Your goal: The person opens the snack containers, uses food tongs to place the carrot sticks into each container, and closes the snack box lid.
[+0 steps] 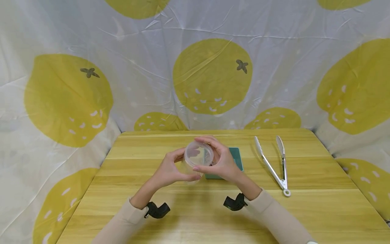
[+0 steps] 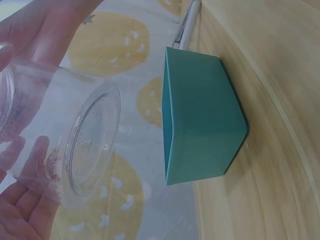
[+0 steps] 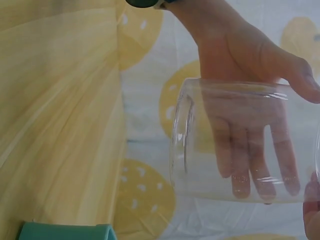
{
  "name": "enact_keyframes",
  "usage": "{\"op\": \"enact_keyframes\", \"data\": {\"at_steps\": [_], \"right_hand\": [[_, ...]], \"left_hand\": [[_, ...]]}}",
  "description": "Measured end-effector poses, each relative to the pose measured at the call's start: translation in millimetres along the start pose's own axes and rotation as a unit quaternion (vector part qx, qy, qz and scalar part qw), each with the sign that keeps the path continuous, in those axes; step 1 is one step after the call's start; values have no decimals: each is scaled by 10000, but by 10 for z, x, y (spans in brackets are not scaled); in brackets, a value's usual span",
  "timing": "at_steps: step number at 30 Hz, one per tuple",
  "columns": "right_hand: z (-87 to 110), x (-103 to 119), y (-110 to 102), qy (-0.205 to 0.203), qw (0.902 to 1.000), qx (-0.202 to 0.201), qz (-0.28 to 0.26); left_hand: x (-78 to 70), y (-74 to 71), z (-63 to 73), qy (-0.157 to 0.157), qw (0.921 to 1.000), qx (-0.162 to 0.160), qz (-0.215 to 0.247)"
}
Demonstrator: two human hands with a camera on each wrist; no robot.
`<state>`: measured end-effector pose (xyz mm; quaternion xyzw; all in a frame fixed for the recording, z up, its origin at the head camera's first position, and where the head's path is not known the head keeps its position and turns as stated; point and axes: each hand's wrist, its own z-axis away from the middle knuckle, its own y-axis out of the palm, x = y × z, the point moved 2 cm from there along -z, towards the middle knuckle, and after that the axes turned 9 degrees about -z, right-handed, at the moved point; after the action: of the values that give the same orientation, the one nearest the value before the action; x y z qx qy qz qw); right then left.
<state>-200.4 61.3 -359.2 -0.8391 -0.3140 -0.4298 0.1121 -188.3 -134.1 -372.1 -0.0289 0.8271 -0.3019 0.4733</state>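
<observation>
Both hands hold a clear plastic jar (image 3: 200,165) above the table, its round, frosted-looking lid (image 1: 195,154) facing up toward the head camera. My left hand (image 1: 168,171) grips the jar's body from the left side, with fingers showing through the see-through wall in the right wrist view. Around the lid's edge curl the fingers and thumb of my right hand (image 1: 224,162). The jar's round base faces the table in the left wrist view, and its body looks see-through. A teal box (image 2: 200,115) stands close behind it, partly hidden by the right hand in the head view.
To the right lies a pair of metal tongs (image 1: 274,169), spread apart, with pale tips and a white ring at the hinge. The wooden table (image 1: 131,173) meets a lemon-print cloth (image 1: 146,78) at its back and sides. Black devices sit on both wrists.
</observation>
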Motion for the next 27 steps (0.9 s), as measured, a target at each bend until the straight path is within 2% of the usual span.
{"op": "enact_keyframes", "data": {"at_steps": [4, 10, 12, 18, 20, 22, 27], "right_hand": [[-11, -1, -20, -70, 9998, 160, -20], [-22, 13, -25, -110, 9997, 217, -19], [-24, 20, -27, -72, 9998, 189, -18], [-31, 39, -47, -69, 9999, 89, 46], [-34, 44, -55, -82, 9999, 65, 80], [-34, 47, -65, -86, 9998, 34, 166], [-31, 63, -93, -105, 9994, -36, 332]], "left_hand": [[74, -1, 2, 46, 9999, 100, 100], [58, 3, 2, -50, 9998, 154, 66], [12, -3, -2, -71, 9999, 147, 39], [-243, -63, -8, -60, 9999, 124, 4], [-265, -72, -9, -93, 9999, 109, -19], [-256, -76, -11, -110, 9999, 82, -28], [8, -45, -2, -226, 9997, -7, -65]]}}
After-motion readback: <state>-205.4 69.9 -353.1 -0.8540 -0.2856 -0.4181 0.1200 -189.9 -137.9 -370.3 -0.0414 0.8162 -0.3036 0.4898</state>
